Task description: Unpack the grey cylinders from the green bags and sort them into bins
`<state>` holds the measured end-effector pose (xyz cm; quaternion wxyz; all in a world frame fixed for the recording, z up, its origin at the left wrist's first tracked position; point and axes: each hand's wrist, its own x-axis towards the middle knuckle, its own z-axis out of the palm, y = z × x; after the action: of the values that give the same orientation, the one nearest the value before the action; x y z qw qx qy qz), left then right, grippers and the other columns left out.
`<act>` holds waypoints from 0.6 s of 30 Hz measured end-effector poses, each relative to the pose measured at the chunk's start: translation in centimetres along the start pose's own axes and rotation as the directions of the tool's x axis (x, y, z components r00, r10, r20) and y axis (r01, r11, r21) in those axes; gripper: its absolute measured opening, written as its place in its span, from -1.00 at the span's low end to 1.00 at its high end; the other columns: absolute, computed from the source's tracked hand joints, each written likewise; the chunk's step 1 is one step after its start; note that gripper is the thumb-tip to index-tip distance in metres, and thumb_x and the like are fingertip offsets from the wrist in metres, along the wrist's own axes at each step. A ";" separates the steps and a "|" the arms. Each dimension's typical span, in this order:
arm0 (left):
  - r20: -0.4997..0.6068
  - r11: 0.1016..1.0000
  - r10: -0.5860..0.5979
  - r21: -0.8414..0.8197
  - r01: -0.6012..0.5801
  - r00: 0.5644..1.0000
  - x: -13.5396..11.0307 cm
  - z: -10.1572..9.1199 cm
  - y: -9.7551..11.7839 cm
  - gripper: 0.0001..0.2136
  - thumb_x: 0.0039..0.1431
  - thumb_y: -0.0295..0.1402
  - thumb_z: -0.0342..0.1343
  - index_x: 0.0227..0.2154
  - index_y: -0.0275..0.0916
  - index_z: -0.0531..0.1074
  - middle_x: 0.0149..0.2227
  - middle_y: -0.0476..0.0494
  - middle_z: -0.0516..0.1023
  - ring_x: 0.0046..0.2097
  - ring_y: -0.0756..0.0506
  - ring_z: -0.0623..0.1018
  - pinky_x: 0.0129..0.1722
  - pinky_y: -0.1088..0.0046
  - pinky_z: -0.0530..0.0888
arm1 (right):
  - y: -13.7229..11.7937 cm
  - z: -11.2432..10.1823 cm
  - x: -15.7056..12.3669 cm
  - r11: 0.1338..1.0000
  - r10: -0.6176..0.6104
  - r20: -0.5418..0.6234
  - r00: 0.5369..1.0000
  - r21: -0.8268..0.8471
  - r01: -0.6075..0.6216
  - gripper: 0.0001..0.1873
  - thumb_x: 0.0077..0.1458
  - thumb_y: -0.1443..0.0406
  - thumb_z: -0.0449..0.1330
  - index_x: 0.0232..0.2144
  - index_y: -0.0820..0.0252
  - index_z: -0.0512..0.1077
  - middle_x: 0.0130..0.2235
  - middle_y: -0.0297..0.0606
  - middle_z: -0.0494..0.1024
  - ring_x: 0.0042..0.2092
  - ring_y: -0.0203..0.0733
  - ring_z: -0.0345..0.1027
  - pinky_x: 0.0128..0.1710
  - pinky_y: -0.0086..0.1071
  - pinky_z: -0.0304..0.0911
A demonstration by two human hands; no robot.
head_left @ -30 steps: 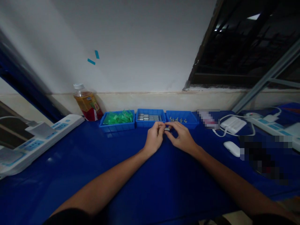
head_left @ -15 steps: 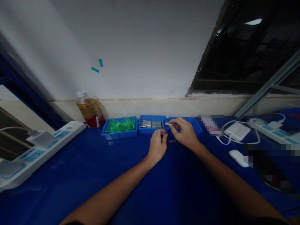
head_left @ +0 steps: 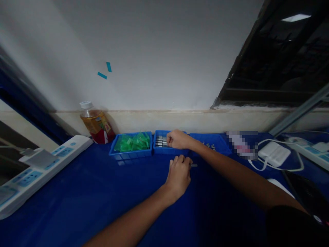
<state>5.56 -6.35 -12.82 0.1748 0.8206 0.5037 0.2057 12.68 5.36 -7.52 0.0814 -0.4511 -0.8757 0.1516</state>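
Three blue trays stand in a row at the wall. The left tray point(head_left: 117, 153) holds green plastic pieces, the middle tray point(head_left: 157, 134) holds rows of small grey metal blocks, and the right tray point(head_left: 221, 140) holds small screws. My right hand point(head_left: 177, 139) reaches across into the middle tray with its fingers curled down on the blocks; what they grip is hidden. My left hand point(head_left: 179, 174) rests on the blue table point(head_left: 102, 202) just in front, fingers closed. A small grey metal part point(head_left: 194, 165) lies at its fingertips.
A bottle of amber drink point(head_left: 95, 123) stands left of the trays. A long white power strip point(head_left: 38, 168) lies along the left edge. A white adapter with cable point(head_left: 273, 153) and another power strip point(head_left: 311, 152) lie at the right, by a dark object point(head_left: 303, 195).
My right hand has moved left from the screw tray into the middle tray of metal blocks. My left hand stays on the table by the small metal part. The view has shifted right.
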 end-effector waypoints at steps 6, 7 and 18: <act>-0.038 0.977 -0.053 -0.209 0.044 0.998 0.4 0.3 -0.3 -0.83 0.21 -0.50 -0.07 -0.20 -0.22 0.36 -0.17 -0.16 0.49 -0.11 -0.19 0.41 -0.14 0.22 0.29 | -0.3 -0.8 0.5 0.999 -0.006 0.018 1.000 -0.044 0.007 -0.92 -0.14 0.34 0.31 -0.51 0.21 0.47 -0.49 -0.32 0.52 -0.47 -0.30 0.31 -0.53 -0.48 0.01; -0.064 0.965 -0.062 -0.260 0.043 0.996 0.4 0.3 -0.3 -0.84 0.21 -0.50 -0.07 -0.21 -0.23 0.36 -0.19 -0.15 0.49 -0.12 -0.18 0.42 -0.14 0.24 0.30 | -0.4 -1.1 0.1 0.999 -0.006 -0.003 1.000 -0.031 0.006 -0.92 -0.10 0.32 0.30 -0.48 0.21 0.47 -0.48 -0.32 0.51 -0.46 -0.31 0.30 -0.51 -0.48 0.02; -0.198 0.688 -0.187 -0.725 -0.016 0.962 0.8 0.2 -0.9 -0.90 0.28 -0.41 -0.16 -0.25 -0.23 0.25 -0.35 -0.04 0.41 -0.31 -0.02 0.44 -0.26 0.47 0.35 | -0.1 3.5 -14.1 0.987 -0.007 -0.524 0.852 0.132 0.090 -0.85 0.11 0.36 0.10 -0.21 0.17 0.35 -0.36 -0.26 0.44 -0.31 -0.23 0.32 -0.30 -0.35 0.24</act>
<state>5.26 -5.26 -13.29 0.4251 0.6276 0.4389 0.4825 19.77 -6.83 -10.85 0.3538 -0.4454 -0.8178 0.0877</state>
